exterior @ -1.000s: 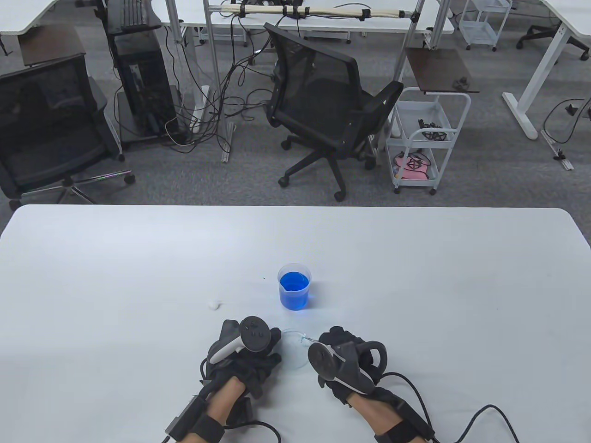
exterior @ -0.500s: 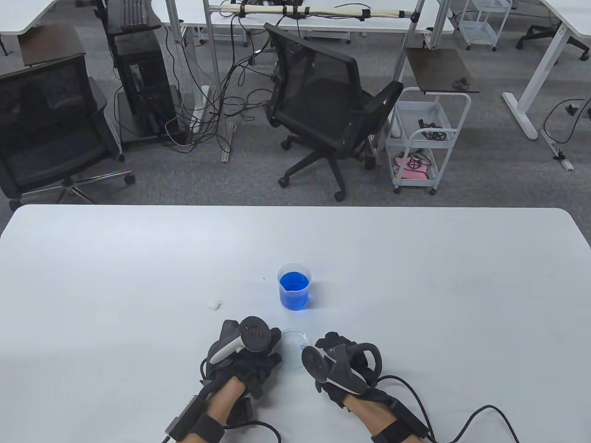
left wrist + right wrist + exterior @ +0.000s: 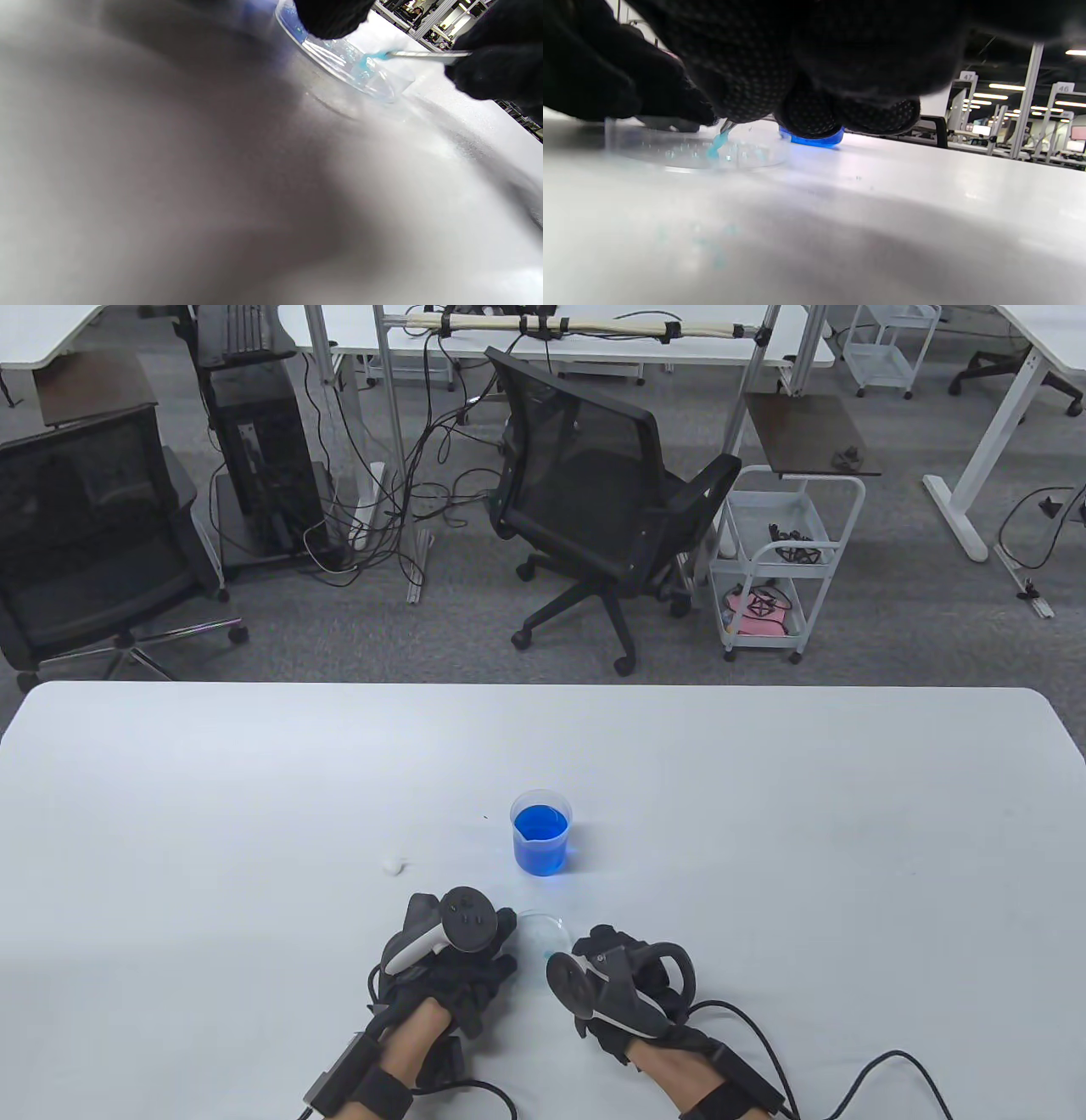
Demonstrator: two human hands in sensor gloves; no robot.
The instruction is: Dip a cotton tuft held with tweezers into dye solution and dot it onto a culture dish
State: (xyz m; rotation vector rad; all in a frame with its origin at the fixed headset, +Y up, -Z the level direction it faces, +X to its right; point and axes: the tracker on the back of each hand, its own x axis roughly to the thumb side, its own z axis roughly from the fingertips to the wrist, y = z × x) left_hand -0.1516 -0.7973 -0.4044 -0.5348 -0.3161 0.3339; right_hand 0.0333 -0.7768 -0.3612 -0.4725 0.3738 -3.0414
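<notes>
A clear culture dish [image 3: 536, 935] lies on the white table between my hands. My left hand [image 3: 507, 937] rests at its left rim, with a fingertip [image 3: 331, 17] on the rim. My right hand [image 3: 587, 943] pinches metal tweezers [image 3: 428, 54]. The tweezers hold a blue-dyed cotton tuft [image 3: 368, 62] that touches the dish floor; the tuft also shows in the right wrist view [image 3: 715, 148]. Small blue dots lie in the dish [image 3: 683, 152]. A clear beaker of blue dye [image 3: 540, 831] stands just beyond the dish.
A loose white cotton ball [image 3: 391, 864] lies left of the beaker. Glove cables [image 3: 848, 1069] trail from both wrists to the table's front edge. Office chairs and a cart stand on the floor beyond the table's far edge.
My right hand has shifted left and toward the front edge, so its tracker now covers the dish's right side and hides the tweezers in the table view. The left hand has not moved.
</notes>
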